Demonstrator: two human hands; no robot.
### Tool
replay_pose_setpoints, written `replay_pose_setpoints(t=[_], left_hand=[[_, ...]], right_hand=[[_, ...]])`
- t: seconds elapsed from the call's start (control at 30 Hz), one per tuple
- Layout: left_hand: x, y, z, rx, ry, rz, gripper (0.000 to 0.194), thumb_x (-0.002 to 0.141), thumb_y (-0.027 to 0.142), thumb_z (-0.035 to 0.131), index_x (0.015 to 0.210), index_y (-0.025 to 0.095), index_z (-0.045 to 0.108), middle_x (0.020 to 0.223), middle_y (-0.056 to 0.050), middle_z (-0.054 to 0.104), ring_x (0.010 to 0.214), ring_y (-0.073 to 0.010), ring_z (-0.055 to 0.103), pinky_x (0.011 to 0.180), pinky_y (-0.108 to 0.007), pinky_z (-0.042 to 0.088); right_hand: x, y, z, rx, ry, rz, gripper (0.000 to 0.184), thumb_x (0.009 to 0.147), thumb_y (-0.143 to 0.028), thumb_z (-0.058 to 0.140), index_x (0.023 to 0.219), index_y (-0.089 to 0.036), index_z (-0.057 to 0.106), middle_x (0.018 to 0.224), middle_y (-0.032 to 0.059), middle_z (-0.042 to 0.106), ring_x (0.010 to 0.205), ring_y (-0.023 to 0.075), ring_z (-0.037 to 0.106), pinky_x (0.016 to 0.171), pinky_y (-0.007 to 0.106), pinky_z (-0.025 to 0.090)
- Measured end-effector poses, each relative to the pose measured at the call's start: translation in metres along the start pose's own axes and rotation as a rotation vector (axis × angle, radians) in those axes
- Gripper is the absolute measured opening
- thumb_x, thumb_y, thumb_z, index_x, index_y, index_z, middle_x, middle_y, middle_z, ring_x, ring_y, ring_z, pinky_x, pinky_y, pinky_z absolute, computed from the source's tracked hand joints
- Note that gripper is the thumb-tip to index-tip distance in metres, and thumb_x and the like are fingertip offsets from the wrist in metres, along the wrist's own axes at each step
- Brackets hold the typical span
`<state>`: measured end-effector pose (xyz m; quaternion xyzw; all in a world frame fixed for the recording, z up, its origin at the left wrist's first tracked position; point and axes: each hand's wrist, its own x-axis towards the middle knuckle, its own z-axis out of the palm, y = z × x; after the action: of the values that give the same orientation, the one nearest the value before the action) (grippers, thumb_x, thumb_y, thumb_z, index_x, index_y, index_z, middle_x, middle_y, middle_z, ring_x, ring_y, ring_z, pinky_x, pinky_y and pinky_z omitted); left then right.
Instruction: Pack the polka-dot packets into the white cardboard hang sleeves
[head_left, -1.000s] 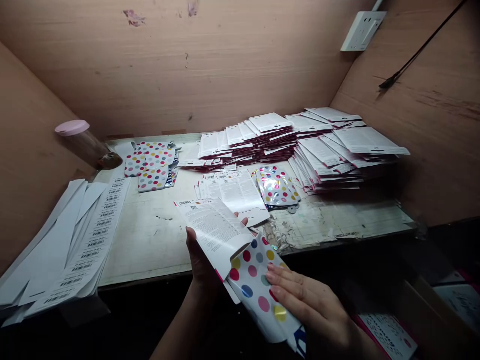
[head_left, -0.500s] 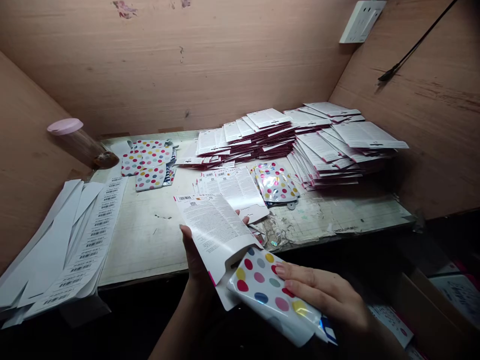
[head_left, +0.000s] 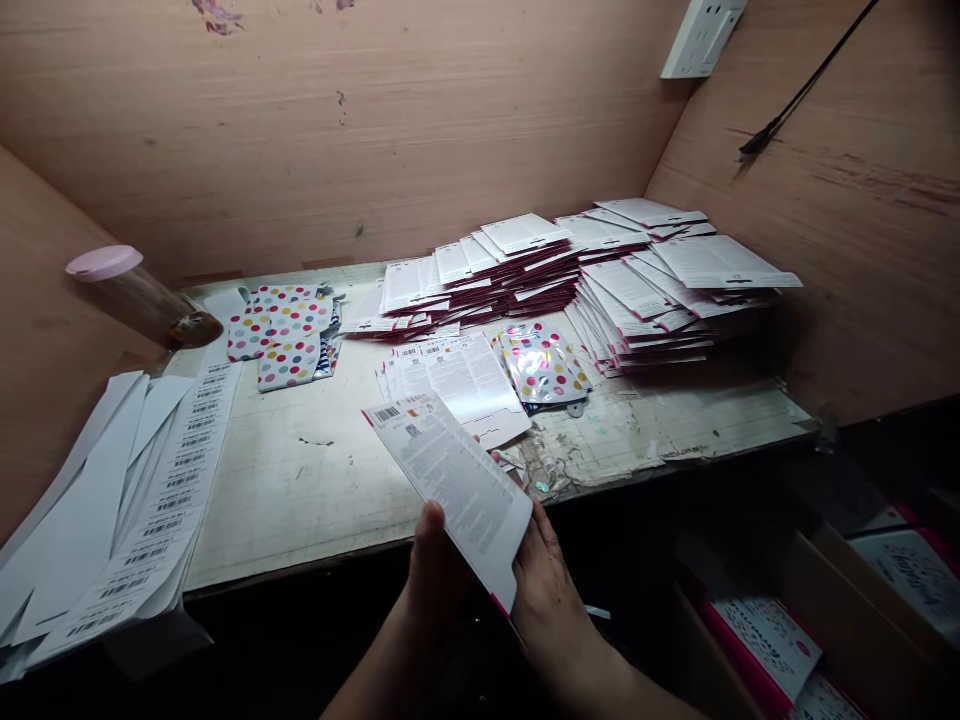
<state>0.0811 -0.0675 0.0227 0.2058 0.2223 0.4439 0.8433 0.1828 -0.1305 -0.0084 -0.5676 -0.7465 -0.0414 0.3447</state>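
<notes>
A white printed cardboard sleeve [head_left: 457,490] is tilted above the table's front edge, its barcode end pointing up and left. My left hand [head_left: 435,570] grips it from below, the thumb along its left edge and fingertips just showing past the far edge. At the sleeve's lower right end is my right hand [head_left: 551,600], closed against the opening, its fingers partly hidden by the card. No polka-dot packet shows in either hand. Beyond the sleeve lie several similar white sleeves [head_left: 469,385], beside a shiny stack of polka-dot packets [head_left: 544,365].
Filled-looking card packs [head_left: 525,235] are heaped at the back and right. More polka-dot packets [head_left: 296,320] lie at left, near a pink-lidded jar [head_left: 142,290]. Barcode label sheets [head_left: 176,490] hang over the front left edge. Boxes with printed packs [head_left: 772,640] stand below right.
The polka-dot packet, first partly inside the sleeve and then shifted down and right under my right hand, is now out of sight. My right hand has moved left to the sleeve's end.
</notes>
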Motion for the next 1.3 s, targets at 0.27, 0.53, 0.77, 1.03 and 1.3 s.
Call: replay_pose_setpoints(t=[0.27, 0.53, 0.77, 1.03, 1.3], left_hand=[[-0.005, 0.005, -0.012, -0.114, -0.027, -0.034, 0.076, 0.075, 0.067, 0.057, 0.131, 0.015, 0.055, 0.125, -0.015, 0.063, 0.124, -0.0393, 0.051, 0.108, -0.053, 0.036], [-0.002, 0.021, -0.019, -0.108, 0.176, 0.05, 0.076, 0.077, 0.066, 0.053, 0.132, 0.013, 0.054, 0.118, -0.014, 0.068, 0.12, -0.0386, 0.055, 0.103, -0.05, 0.044], [0.032, 0.033, -0.056, 0.634, 0.321, 0.139, 0.065, 0.077, 0.027, 0.069, 0.137, 0.017, 0.044, 0.122, -0.012, 0.064, 0.111, -0.0272, 0.061, 0.093, -0.04, 0.052], [0.005, -0.007, -0.073, 1.923, 0.023, 0.726, 0.064, 0.084, 0.027, 0.065, 0.143, 0.027, 0.042, 0.145, -0.013, 0.046, 0.137, -0.0358, 0.036, 0.112, -0.059, 0.027], [0.004, -0.023, -0.102, 1.815, -0.146, 0.625, 0.067, 0.08, 0.037, 0.07, 0.141, 0.029, 0.046, 0.145, -0.011, 0.049, 0.137, -0.0377, 0.039, 0.114, -0.062, 0.021]], right_hand=[[0.019, 0.008, 0.005, 0.042, 0.105, -0.101, 0.037, 0.093, -0.017, 0.04, 0.127, -0.016, 0.057, 0.12, 0.0122, 0.066, 0.118, 0.0269, 0.057, 0.115, 0.049, 0.025], [0.02, 0.017, -0.011, 0.168, 0.057, -0.224, 0.033, 0.09, -0.005, 0.042, 0.109, -0.017, 0.066, 0.115, 0.0102, 0.068, 0.124, 0.0261, 0.052, 0.117, 0.055, 0.023], [0.016, 0.054, -0.006, 0.346, 0.132, 0.25, 0.032, 0.091, -0.015, 0.054, 0.12, -0.024, 0.063, 0.119, 0.0113, 0.056, 0.109, 0.0247, 0.055, 0.091, 0.046, 0.052], [0.018, 0.09, 0.035, 0.288, 0.051, 0.266, 0.021, 0.095, -0.02, 0.048, 0.103, -0.02, 0.068, 0.091, 0.0069, 0.056, 0.089, 0.0216, 0.053, 0.08, 0.04, 0.05], [0.038, 0.11, 0.031, 0.288, -0.104, 0.2, 0.011, 0.088, -0.024, 0.063, 0.08, -0.019, 0.067, 0.08, 0.0028, 0.054, 0.083, 0.0199, 0.052, 0.079, 0.035, 0.043]])
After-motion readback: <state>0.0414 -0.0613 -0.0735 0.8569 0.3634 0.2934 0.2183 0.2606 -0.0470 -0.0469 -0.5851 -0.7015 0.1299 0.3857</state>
